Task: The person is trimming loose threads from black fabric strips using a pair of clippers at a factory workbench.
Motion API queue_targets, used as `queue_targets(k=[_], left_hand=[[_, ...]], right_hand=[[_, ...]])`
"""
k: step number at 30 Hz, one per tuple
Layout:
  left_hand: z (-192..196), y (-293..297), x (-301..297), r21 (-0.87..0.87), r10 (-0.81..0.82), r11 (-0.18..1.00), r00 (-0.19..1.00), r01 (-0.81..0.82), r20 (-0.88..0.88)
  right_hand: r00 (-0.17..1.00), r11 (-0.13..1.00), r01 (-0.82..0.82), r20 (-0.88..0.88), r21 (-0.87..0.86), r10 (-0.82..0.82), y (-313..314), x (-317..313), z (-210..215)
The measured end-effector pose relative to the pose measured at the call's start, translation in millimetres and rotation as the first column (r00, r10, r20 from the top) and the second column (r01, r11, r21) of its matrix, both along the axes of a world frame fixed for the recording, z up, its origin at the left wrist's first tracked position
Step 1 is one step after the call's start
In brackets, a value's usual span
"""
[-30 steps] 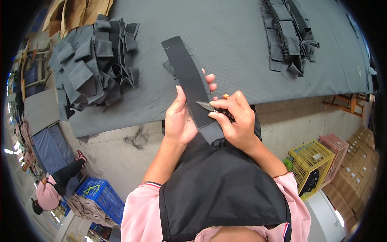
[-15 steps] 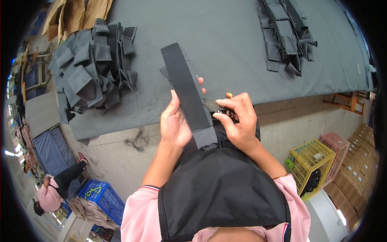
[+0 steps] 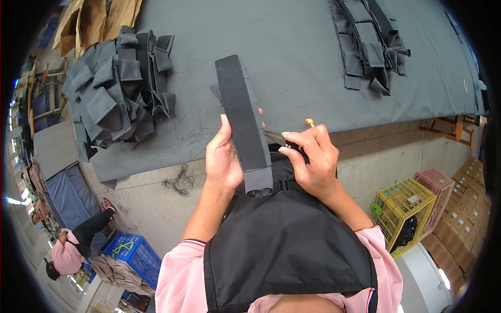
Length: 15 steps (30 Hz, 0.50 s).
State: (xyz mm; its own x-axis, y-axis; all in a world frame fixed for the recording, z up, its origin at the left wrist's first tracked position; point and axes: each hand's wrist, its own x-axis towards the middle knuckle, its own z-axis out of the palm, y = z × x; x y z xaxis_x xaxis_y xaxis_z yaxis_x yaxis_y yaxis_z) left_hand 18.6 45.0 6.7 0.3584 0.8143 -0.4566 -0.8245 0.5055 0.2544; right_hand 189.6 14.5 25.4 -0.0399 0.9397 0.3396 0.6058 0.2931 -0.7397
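Observation:
A long dark grey fabric strip (image 3: 241, 115) stands slanted over the table's near edge, with its folded lower end close to my apron. My left hand (image 3: 224, 156) grips it from the left; the thumb lies along the strip's edge and the fingertips show past the other side. In my right hand (image 3: 315, 156) are thread snips (image 3: 275, 137), pinched between thumb and fingers. Their pointed blades meet the strip's right edge; whether they touch it I cannot tell. A small orange and yellow piece (image 3: 310, 122) sticks out above my right knuckles.
Grey cloth covers the table (image 3: 292, 47). A heap of grey fabric pieces (image 3: 115, 86) lies left, brown paper (image 3: 96, 23) behind it, a stack of strips (image 3: 365, 47) far right. Yellow (image 3: 404, 203) and blue (image 3: 133, 258) crates stand below. Another person (image 3: 68, 253) is at lower left.
The strip has swung a little more upright, its lower end moving left. My right hand has shifted slightly right with the snips, whose blades remain by the strip's edge.

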Motion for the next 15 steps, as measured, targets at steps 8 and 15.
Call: queue_targets(k=[8,15], left_hand=[[-0.3,-0.9,0.7,-0.060,-0.006,0.998,0.999,0.003,-0.049],[-1.0,-2.5,-2.9,-0.106,0.012,0.994,0.992,-0.026,-0.127]], right_hand=[[0.998,1.000,-0.018,0.055,0.006,0.017,4.9,-0.3,0.5],[1.000,1.000,-0.005,0.009,0.000,0.005,-1.9,1.6,3.5]])
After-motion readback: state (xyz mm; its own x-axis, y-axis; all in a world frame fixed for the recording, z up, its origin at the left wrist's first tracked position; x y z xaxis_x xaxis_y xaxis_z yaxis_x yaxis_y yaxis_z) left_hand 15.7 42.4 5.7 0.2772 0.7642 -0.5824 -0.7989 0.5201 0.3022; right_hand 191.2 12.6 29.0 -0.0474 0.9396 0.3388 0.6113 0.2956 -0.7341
